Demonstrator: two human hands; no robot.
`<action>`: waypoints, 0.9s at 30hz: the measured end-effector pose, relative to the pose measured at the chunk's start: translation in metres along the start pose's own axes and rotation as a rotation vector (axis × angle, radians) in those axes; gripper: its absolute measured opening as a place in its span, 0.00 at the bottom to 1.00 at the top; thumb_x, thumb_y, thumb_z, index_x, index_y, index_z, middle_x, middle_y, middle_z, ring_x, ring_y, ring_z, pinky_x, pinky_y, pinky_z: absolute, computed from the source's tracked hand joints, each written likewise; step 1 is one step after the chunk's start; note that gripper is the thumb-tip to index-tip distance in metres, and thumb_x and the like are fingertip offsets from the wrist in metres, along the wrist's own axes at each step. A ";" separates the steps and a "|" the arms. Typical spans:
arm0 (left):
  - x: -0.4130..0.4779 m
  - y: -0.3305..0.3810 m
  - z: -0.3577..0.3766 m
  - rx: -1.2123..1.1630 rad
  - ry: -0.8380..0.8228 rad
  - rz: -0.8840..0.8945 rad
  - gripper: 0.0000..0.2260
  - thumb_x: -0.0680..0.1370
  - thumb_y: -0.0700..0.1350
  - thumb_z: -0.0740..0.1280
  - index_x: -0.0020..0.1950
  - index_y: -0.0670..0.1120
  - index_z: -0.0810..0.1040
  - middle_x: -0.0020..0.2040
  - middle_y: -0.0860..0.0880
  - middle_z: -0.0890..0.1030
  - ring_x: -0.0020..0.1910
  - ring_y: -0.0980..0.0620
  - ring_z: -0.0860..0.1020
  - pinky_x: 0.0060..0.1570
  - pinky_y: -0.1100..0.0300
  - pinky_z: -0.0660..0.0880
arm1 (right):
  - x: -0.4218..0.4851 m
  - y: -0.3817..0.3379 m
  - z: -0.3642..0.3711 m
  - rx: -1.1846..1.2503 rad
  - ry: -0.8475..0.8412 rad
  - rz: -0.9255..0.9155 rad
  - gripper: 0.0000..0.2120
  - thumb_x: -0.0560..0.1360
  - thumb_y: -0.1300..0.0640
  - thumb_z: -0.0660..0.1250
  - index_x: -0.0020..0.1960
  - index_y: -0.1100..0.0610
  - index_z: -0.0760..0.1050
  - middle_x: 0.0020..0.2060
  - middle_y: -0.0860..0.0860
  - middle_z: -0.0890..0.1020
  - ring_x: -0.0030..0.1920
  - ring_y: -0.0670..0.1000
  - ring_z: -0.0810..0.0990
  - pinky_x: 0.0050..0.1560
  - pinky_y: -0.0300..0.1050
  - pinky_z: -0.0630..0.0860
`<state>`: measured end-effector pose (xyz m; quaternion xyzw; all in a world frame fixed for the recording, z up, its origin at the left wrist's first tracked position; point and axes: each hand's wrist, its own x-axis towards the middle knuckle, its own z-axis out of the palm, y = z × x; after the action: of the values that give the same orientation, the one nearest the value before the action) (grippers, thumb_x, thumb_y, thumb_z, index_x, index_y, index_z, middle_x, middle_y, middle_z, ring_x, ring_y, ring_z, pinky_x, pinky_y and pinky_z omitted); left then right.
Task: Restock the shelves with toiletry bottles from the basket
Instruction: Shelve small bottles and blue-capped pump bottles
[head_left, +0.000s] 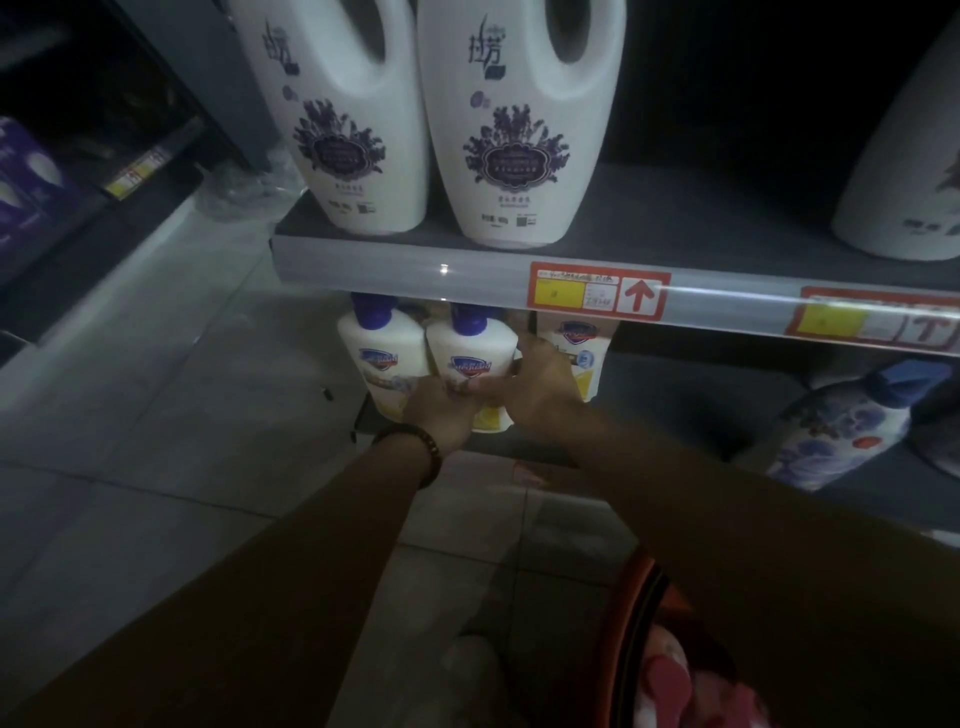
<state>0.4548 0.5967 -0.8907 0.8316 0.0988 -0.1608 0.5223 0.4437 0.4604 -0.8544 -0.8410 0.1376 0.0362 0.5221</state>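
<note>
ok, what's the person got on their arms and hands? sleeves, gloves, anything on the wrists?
No gloves on the left hand or the right hand, and no sleeves in view: both forearms are bare. A dark beaded bracelet circles the left wrist. The right wrist shows nothing worn. It is too dim to tell about rings.

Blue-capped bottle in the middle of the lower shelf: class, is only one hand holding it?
No: the left hand and the right hand both grip the blue-capped bottle around its lower half.
</note>
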 end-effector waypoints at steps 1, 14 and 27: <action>-0.001 0.001 0.000 0.006 -0.004 0.009 0.09 0.80 0.49 0.71 0.60 0.50 0.81 0.53 0.42 0.85 0.57 0.35 0.83 0.60 0.34 0.81 | 0.000 0.000 -0.001 -0.010 -0.007 -0.007 0.31 0.71 0.55 0.82 0.71 0.53 0.76 0.63 0.52 0.84 0.63 0.53 0.83 0.66 0.56 0.81; -0.011 0.014 0.002 0.070 0.082 0.029 0.09 0.83 0.43 0.69 0.63 0.46 0.80 0.57 0.46 0.84 0.56 0.45 0.81 0.61 0.44 0.81 | -0.005 -0.001 0.001 -0.040 -0.014 -0.024 0.32 0.73 0.56 0.81 0.73 0.53 0.73 0.66 0.53 0.83 0.65 0.55 0.82 0.67 0.55 0.80; -0.014 0.016 0.002 0.095 0.142 0.064 0.14 0.83 0.48 0.70 0.67 0.46 0.79 0.60 0.45 0.84 0.60 0.44 0.82 0.62 0.41 0.80 | -0.013 0.003 -0.004 0.002 -0.057 -0.051 0.28 0.77 0.58 0.76 0.75 0.54 0.71 0.66 0.54 0.82 0.66 0.54 0.81 0.64 0.50 0.80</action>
<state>0.4472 0.5875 -0.8732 0.8675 0.1015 -0.0891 0.4788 0.4298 0.4585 -0.8521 -0.8422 0.1014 0.0466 0.5275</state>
